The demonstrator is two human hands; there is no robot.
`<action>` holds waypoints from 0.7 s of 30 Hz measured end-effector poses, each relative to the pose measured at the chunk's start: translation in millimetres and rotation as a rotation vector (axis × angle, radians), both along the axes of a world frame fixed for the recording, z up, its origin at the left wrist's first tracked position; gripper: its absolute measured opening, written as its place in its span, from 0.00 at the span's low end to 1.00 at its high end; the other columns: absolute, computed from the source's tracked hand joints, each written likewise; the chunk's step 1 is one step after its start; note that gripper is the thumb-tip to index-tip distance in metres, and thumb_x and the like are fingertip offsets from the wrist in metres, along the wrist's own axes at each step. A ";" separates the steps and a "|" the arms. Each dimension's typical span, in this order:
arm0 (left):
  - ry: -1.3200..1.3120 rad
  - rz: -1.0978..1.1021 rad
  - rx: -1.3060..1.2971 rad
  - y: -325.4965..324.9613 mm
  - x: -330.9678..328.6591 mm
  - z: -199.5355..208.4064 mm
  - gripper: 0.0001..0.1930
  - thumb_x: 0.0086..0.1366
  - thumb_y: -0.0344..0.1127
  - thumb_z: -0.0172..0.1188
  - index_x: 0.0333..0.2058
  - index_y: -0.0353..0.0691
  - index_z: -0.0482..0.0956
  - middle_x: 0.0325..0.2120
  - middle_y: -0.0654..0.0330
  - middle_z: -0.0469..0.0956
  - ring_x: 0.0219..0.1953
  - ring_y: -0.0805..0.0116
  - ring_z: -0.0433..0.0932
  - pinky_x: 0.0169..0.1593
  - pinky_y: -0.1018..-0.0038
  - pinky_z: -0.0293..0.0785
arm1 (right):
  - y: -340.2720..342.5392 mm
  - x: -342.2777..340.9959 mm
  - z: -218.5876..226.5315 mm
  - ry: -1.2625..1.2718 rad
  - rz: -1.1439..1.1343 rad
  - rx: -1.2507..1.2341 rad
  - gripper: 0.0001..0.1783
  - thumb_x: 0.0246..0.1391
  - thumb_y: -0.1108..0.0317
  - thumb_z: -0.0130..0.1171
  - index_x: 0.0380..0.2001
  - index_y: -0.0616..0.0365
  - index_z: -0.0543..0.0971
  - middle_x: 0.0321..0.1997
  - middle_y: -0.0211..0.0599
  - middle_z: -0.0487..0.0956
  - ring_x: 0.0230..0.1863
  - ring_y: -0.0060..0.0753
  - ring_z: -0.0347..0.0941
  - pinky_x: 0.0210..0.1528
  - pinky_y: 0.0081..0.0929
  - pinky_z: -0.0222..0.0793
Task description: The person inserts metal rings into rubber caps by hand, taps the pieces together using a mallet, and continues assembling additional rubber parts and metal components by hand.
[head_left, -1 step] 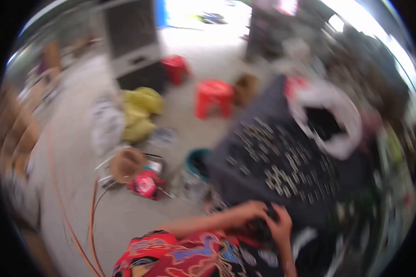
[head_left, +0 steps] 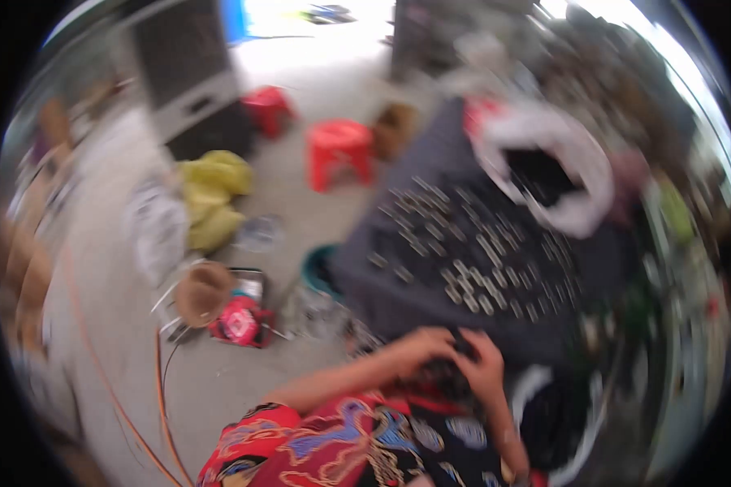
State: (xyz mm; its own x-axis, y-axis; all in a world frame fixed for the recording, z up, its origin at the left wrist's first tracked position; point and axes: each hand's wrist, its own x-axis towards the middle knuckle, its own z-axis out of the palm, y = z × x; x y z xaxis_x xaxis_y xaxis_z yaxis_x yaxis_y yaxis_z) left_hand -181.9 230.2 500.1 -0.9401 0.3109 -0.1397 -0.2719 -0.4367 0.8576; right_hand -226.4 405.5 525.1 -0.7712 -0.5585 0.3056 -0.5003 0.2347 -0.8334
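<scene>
the left hand (head_left: 422, 345) and right hand (head_left: 483, 369) meet at the near edge of the dark desk (head_left: 414, 243), both curled around a small dark thing (head_left: 455, 375), too blurred to identify.

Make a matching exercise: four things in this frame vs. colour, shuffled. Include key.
Things:
1. stool
2. sack on the floor
3. open bag on the table
4. table cover

Colours:
A. white
B. dark grey
C. red
D. yellow

Pairs: 1-C, 2-D, 3-A, 4-B.

Both hands, left hand and right hand, meet at the near edge of the table cover; the blur hides what they hold.
</scene>
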 end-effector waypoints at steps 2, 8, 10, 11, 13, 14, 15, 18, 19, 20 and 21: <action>-0.247 0.086 0.033 -6.1 -6.2 -9.6 0.14 0.56 0.32 0.60 0.41 0.35 0.76 0.33 0.56 0.79 0.34 0.66 0.80 0.32 0.73 0.77 | -1.6 -10.8 -3.7 -0.144 0.101 -0.033 0.23 0.46 0.77 0.61 0.49 0.64 0.76 0.40 0.38 0.75 0.43 0.28 0.74 0.43 0.22 0.69; -0.316 -0.188 0.270 10.8 -26.4 -6.2 0.14 0.58 0.33 0.59 0.43 0.39 0.73 0.28 0.56 0.77 0.26 0.65 0.79 0.15 0.78 0.66 | 25.4 -15.1 -8.2 -0.722 0.194 -0.476 0.25 0.54 0.81 0.55 0.57 0.62 0.71 0.46 0.34 0.75 0.41 0.23 0.73 0.44 0.20 0.73; -0.314 -0.200 0.301 15.2 -25.4 -7.0 0.16 0.58 0.35 0.60 0.43 0.38 0.72 0.28 0.54 0.76 0.26 0.64 0.78 0.15 0.79 0.65 | 36.1 -18.6 -20.3 -0.846 0.305 -0.499 0.26 0.55 0.81 0.54 0.59 0.60 0.69 0.50 0.33 0.73 0.42 0.23 0.73 0.44 0.22 0.76; -0.311 -0.216 0.298 16.6 -23.9 -7.3 0.17 0.57 0.36 0.60 0.44 0.38 0.72 0.28 0.54 0.76 0.27 0.64 0.79 0.15 0.78 0.64 | 37.3 -17.7 -21.1 -0.797 0.288 -0.467 0.26 0.55 0.81 0.55 0.58 0.61 0.70 0.50 0.33 0.73 0.42 0.21 0.73 0.40 0.23 0.77; -0.307 -0.219 0.297 21.4 -23.4 -6.3 0.16 0.57 0.36 0.60 0.44 0.37 0.72 0.28 0.54 0.76 0.27 0.64 0.79 0.15 0.78 0.64 | 39.0 -17.0 -20.6 -0.635 0.284 -0.393 0.25 0.55 0.80 0.56 0.58 0.61 0.70 0.47 0.34 0.75 0.43 0.21 0.73 0.41 0.22 0.76; -0.306 -0.202 0.295 21.9 -22.6 -7.3 0.16 0.58 0.36 0.60 0.44 0.37 0.72 0.29 0.53 0.76 0.27 0.64 0.79 0.15 0.78 0.64 | 38.9 -15.5 -18.1 -0.633 0.281 -0.407 0.25 0.55 0.80 0.56 0.58 0.61 0.70 0.46 0.35 0.75 0.43 0.21 0.73 0.43 0.21 0.75; -0.306 -0.230 0.321 21.2 -23.8 -12.0 0.16 0.59 0.36 0.60 0.44 0.38 0.72 0.29 0.54 0.76 0.28 0.64 0.79 0.16 0.78 0.64 | 40.3 -14.3 -16.3 -0.629 0.274 -0.408 0.25 0.55 0.80 0.56 0.58 0.61 0.70 0.46 0.35 0.75 0.43 0.21 0.73 0.43 0.21 0.75; -0.348 -0.150 0.331 25.9 -24.0 -12.2 0.17 0.59 0.36 0.60 0.44 0.36 0.72 0.31 0.53 0.76 0.29 0.59 0.78 0.15 0.77 0.63 | 43.6 -15.6 -14.4 -0.712 0.210 -0.461 0.22 0.55 0.80 0.56 0.54 0.62 0.71 0.45 0.33 0.76 0.45 0.20 0.73 0.46 0.21 0.73; -0.344 -0.153 0.333 25.0 -24.4 -15.8 0.17 0.59 0.36 0.60 0.44 0.36 0.72 0.31 0.53 0.76 0.29 0.59 0.78 0.15 0.77 0.63 | 45.4 -21.0 -16.8 -0.589 0.123 -0.508 0.20 0.54 0.80 0.57 0.52 0.62 0.72 0.44 0.33 0.76 0.44 0.20 0.73 0.46 0.21 0.73; -0.345 -0.124 0.357 21.8 -23.7 -22.9 0.16 0.59 0.37 0.60 0.44 0.37 0.73 0.32 0.53 0.76 0.30 0.58 0.78 0.17 0.77 0.64 | 47.3 -26.2 -17.2 -0.467 0.037 -0.553 0.18 0.54 0.80 0.57 0.50 0.63 0.72 0.44 0.32 0.76 0.44 0.19 0.73 0.46 0.21 0.72; -0.347 -0.092 0.381 18.7 -22.2 -28.2 0.15 0.59 0.37 0.59 0.44 0.37 0.73 0.33 0.53 0.77 0.32 0.57 0.79 0.18 0.76 0.65 | 54.1 -34.5 -13.8 -0.455 -0.034 -0.571 0.17 0.53 0.81 0.58 0.47 0.61 0.73 0.42 0.30 0.76 0.43 0.18 0.73 0.46 0.21 0.72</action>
State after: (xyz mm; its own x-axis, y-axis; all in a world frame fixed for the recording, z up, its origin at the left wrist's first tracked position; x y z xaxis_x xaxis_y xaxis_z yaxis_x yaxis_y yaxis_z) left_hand -204.1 248.9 471.9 -0.8248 0.4796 -0.2996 -0.5641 -0.6608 0.4951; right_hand -260.9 459.7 511.3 -0.9053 -0.3813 0.1872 -0.0752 -0.2899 -0.9541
